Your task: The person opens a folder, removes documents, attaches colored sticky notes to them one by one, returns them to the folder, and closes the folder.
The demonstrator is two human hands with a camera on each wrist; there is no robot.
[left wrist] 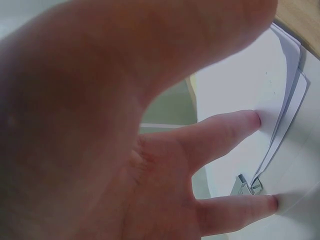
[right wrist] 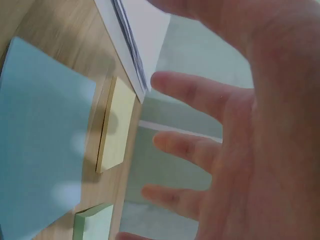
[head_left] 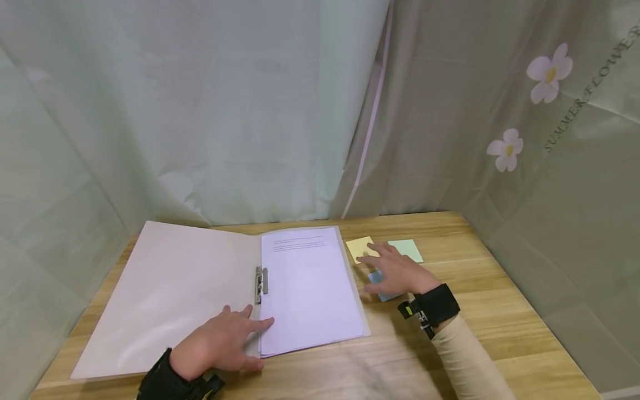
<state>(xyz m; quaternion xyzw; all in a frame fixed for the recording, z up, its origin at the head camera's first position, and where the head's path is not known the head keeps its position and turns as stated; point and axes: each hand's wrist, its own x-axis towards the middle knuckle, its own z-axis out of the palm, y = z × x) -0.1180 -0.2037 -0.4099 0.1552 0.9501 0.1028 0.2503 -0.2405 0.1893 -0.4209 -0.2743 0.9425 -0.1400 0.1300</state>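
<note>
An open folder (head_left: 200,278) lies on the table, with printed sheets (head_left: 310,294) on its right side and a metal clip (head_left: 261,283) at the spine. My left hand (head_left: 225,336) rests with fingers spread over the folder's lower spine, the index fingertip touching the sheets. To the right of the folder, my right hand (head_left: 397,272) hovers with spread fingers above three sticky note pads. They are a yellow pad (right wrist: 117,125), a blue pad (right wrist: 45,140) and a green pad (head_left: 407,250). In the head view the right hand partly hides the blue one. Neither hand holds anything.
The wooden table (head_left: 500,322) ends at a pale curtain (head_left: 250,111) behind and at both sides. A flower-printed curtain (head_left: 575,222) stands along the right edge. The folder's left cover spreads to the table's left edge.
</note>
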